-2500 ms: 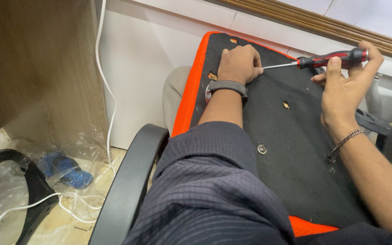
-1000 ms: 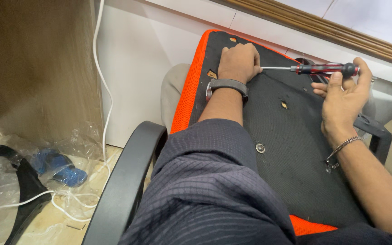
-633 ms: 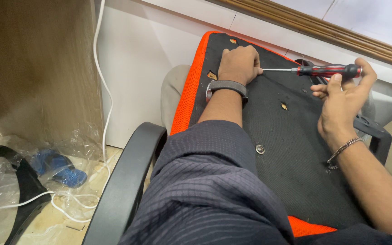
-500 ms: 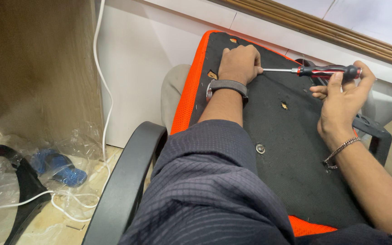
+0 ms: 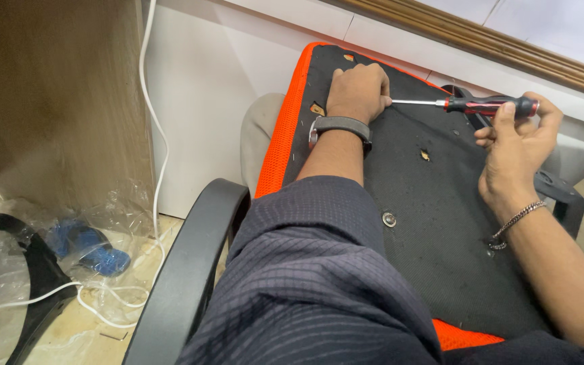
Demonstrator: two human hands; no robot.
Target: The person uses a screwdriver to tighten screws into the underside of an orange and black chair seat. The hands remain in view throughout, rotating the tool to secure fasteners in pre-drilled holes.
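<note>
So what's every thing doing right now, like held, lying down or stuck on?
Screwdriver: level, held by the right hand, tip at the left hand.
Left hand: closed, resting on the chair seat.
Chair seat: upside down, black underside showing.
Armrest: beside the seat's orange edge.
Bolt: set in the underside.
White cable: hanging down to the floor.

The chair seat underside (image 5: 441, 223) is black felt-like fabric edged in bright orange mesh, with a silver bolt (image 5: 389, 219) near its middle. At 1 o'clock, the screwdriver (image 5: 471, 105) has a red-and-black handle and a silver shaft. The watch strap (image 5: 341, 125) at 12 o'clock is dark grey. The sleeve (image 5: 305, 284) is dark navy with a fine grid check. A silver chain bracelet (image 5: 516, 222) sits at 3 o'clock. At 9 o'clock, a white cable (image 5: 153, 135) runs past brown wood; blue items (image 5: 89, 247) lie under clear plastic
</note>
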